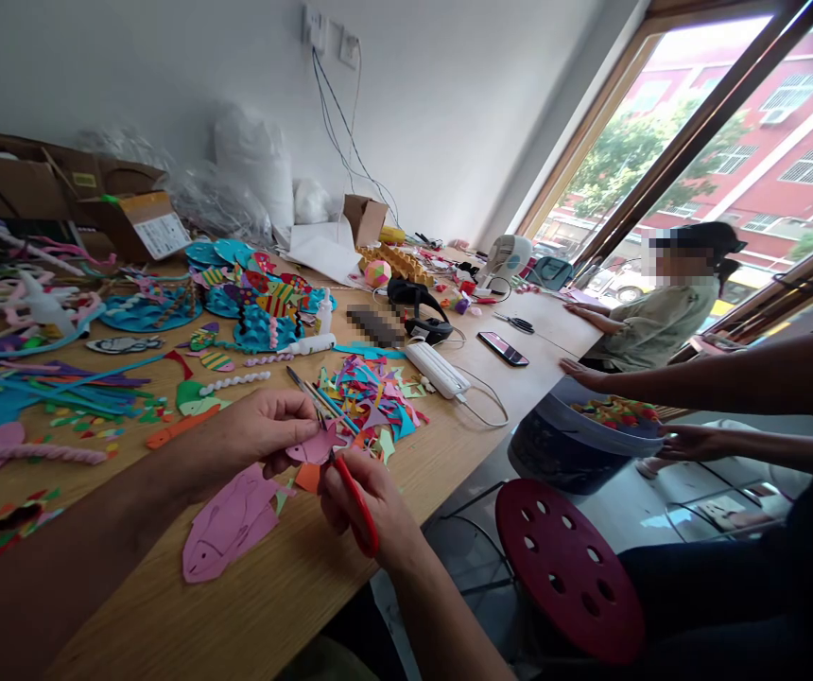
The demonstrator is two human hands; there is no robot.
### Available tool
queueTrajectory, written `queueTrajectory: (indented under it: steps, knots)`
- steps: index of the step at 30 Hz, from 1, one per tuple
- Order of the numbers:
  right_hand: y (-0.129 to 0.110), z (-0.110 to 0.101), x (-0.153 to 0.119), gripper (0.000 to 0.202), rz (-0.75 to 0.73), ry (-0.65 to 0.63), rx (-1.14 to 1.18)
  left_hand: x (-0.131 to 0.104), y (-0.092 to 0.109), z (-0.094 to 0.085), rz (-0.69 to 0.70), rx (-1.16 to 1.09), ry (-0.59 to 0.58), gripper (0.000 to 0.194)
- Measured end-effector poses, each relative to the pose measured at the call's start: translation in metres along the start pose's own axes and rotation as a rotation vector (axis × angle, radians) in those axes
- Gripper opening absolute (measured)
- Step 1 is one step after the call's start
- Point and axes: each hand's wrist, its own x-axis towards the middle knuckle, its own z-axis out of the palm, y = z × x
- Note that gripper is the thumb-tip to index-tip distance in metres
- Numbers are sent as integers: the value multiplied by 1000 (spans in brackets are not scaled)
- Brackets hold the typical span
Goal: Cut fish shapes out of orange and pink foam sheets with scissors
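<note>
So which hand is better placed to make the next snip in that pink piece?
Probably the right hand: it already grips the red scissors, blades at the pink foam piece, which the left hand pinches.

The left forearm is laid in from the lower left corner of the view, and the left hand (265, 430) is curled palm down, with thumb and fingers pinched together at its right side. The right forearm is raised from the bottom edge, and the right hand (364, 497) is closed in a loose fist just beside the left, knuckles up.
</note>
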Motion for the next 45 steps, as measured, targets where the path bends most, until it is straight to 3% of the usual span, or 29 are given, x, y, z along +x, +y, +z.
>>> queueTrajectory:
  steps: [17, 28, 45]
  knots:
    - [3, 8, 0, 48, 7, 56, 17, -3, 4, 0, 0, -27, -24, 24]
    - [3, 13, -2, 57, -43, 118, 54, 2, -7, 6, 43, -145, -44, 28]
    - [10, 20, -3, 53, -67, 191, 154, 3, -4, 17, 118, -112, 28, 30]
